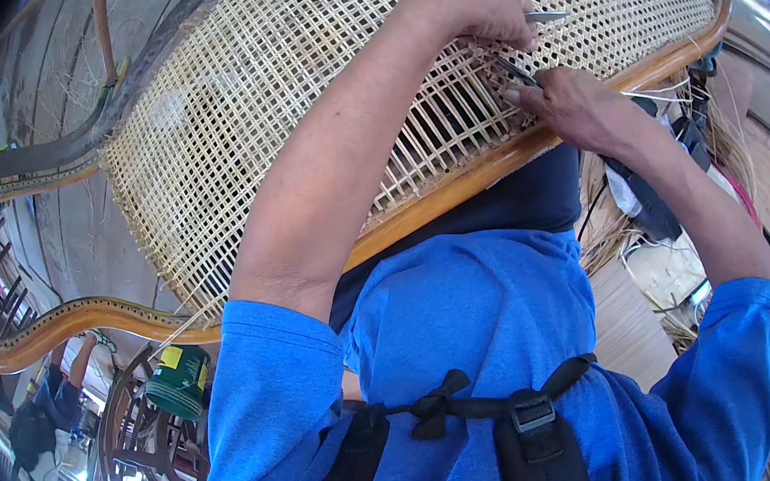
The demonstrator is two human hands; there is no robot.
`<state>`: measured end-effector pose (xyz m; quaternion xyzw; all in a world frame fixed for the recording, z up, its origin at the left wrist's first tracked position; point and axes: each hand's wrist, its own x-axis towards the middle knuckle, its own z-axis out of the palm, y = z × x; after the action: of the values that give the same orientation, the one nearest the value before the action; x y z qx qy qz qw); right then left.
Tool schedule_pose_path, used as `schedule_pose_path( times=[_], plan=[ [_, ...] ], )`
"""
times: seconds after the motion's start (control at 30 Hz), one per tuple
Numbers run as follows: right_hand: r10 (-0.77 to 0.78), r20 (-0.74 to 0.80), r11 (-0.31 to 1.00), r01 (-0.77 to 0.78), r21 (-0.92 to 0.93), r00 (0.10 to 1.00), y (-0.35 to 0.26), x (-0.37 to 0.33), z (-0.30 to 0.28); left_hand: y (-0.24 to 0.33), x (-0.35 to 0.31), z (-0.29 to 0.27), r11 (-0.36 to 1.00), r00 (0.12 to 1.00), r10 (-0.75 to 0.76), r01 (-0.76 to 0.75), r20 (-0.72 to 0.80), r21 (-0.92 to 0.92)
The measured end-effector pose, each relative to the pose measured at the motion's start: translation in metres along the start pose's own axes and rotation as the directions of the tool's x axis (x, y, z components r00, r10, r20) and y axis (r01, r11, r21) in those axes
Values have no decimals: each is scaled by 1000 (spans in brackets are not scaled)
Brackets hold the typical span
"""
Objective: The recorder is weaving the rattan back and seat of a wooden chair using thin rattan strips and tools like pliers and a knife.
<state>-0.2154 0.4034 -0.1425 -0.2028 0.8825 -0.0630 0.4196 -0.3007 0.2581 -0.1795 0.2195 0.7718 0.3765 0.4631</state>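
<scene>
A woven cane panel [230, 96] stretches across a curved wooden furniture frame [468, 188] in front of me. My left hand [490, 11] is closed over the far part of the weave. From its fingers a short pointed metal blade [547, 16] sticks out to the right; its handle is hidden. Just nearer and to the right, my right hand [575, 105] is closed on a thin dark tool [514, 67], whose tip points at the weave below my left hand. The tool's exact kind does not show. Beneath both hands lie open-spaced cane strands [447, 123].
Left of the panel, the frame's bare curved rail [98, 306] shows a row of holes. Green buckets [178, 383] sit at the lower left, near another person [47, 411]. Loose cane strips [729, 139] and a dark power tool [653, 211] lie at the right.
</scene>
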Motion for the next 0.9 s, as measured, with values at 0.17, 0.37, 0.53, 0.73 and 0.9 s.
schedule_pose_path(
  times=[0.17,0.37,0.53,0.73,0.9],
  plan=[
    [188,17,955,-187,232,982,-19,-47,12,-11,-1,10,987,995,-97,92,-36,-130],
    [450,-95,811,-361,461,888,42,-136,131,48,-55,90,957,875,242,-144,-418,253],
    [181,-697,982,-95,161,693,12,-158,138,48,-101,155,989,974,69,-39,-214,141],
    [175,-620,947,43,320,765,15,-93,88,30,-118,137,967,960,-50,-23,-275,-256],
    [154,-753,845,311,436,639,20,-28,54,-7,-104,106,927,736,-345,168,-583,-336]
  ],
)
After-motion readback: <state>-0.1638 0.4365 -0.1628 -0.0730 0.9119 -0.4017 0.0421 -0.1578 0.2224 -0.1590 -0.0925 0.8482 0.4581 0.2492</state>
